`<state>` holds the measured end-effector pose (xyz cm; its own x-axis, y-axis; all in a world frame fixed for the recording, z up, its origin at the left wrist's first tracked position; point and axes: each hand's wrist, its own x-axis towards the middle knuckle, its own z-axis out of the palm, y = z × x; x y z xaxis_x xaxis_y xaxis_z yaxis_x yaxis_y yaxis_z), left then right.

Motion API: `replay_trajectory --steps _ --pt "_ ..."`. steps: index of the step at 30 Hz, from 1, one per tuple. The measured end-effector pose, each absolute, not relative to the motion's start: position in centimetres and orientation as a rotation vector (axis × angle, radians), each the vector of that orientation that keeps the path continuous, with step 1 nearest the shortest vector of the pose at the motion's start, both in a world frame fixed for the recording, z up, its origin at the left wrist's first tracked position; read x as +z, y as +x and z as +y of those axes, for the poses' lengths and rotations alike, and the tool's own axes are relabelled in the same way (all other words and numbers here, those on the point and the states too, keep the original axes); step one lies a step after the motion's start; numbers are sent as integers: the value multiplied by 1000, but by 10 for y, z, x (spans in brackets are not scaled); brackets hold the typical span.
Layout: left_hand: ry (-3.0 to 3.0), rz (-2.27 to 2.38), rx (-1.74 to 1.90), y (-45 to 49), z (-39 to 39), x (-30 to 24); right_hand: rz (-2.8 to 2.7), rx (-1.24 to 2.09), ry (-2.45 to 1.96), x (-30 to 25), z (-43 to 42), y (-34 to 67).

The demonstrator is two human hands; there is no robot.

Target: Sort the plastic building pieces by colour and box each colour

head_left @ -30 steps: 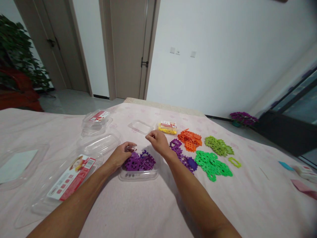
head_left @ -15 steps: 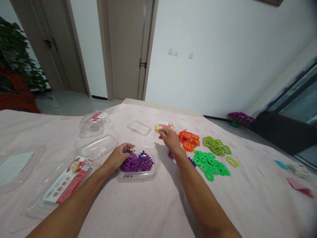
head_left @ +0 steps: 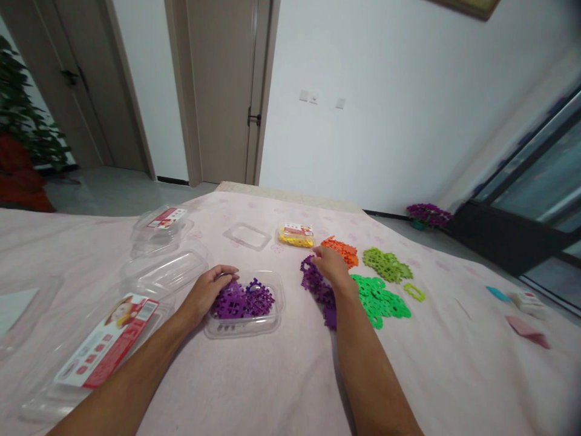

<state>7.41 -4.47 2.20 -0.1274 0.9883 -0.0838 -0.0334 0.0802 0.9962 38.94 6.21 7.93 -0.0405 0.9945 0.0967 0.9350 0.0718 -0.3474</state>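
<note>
My left hand (head_left: 205,293) rests on the left rim of a clear plastic tray (head_left: 267,322), its fingers curled over the purple snap pieces (head_left: 247,300) inside. My right hand (head_left: 330,264) reaches down onto a loose pile of purple pieces (head_left: 314,284) lying on the pink cloth, fingers bent over them; whether it grips one is hidden. Orange pieces (head_left: 342,249), bright green pieces (head_left: 380,298) and olive-green pieces (head_left: 385,263) lie just right of that hand.
A small tray of yellow pieces (head_left: 296,235) and an empty clear lid (head_left: 247,236) sit further back. Several clear boxes, some with red labels (head_left: 105,339), lie at the left. A lone green frame piece (head_left: 414,292) and small cards (head_left: 525,327) lie to the right.
My right hand drew back from near the yellow tray and came down on the loose purple pile. The left hand stayed at the tray. The view shifted slightly right.
</note>
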Motion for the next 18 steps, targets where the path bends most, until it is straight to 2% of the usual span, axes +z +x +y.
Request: replay_trajectory --steps 7,13,18 --pt "1060 1306 1306 74 -44 19 -2095 336 -1959 69 58 392" --pt "1043 1306 1322 75 -45 20 -2153 489 -1783 70 61 389" --pt "1029 1314 1326 77 -46 24 -2050 355 -1829 64 65 387"
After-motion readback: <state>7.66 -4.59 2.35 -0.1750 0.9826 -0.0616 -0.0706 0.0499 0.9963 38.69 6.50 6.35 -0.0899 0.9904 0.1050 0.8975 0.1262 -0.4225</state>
